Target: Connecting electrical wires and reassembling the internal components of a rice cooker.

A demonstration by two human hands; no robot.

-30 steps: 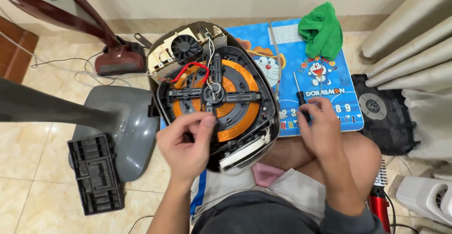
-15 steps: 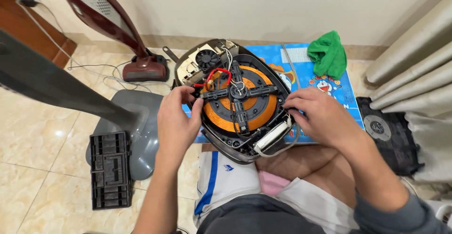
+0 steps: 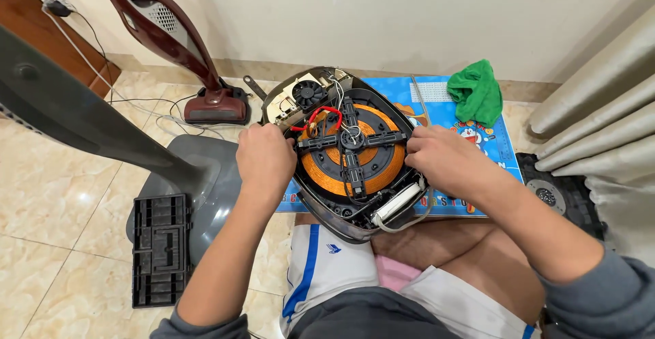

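At your far left a grey fan stand (image 3: 102, 131) slants over the tiled floor, with a black plastic grille panel (image 3: 160, 249) lying flat beside its base and a dark red upright vacuum cleaner (image 3: 205, 93) standing against the wall behind. Your left hand (image 3: 265, 161) is curled closed over the left rim of the opened induction cooker (image 3: 348, 154), fingers bent down onto the casing edge; I cannot tell whether it pinches a small part or only steadies the shell. The cooker sits in front of your knees, resting on the blue cartoon-printed mat (image 3: 471, 124), its orange coil and black cross-shaped bracket exposed, a small fan and a red wire loop at the upper left. Your right hand (image 3: 437, 158) is closed against the right rim, fingers tucked at the end of the bracket arm, and holds no tool that I can see. By my judgement you are in the disassembly step, bracing the housing with both hands; the next move would call for a firm, even grip so the loose wires are not strained. Further right, a crumpled green cloth (image 3: 477, 93) lies on the mat's far corner. The mat is rectangular, blue with printed figures and a row of characters along its near edge. A black round-centred part (image 3: 552, 192) lies by the curtain.
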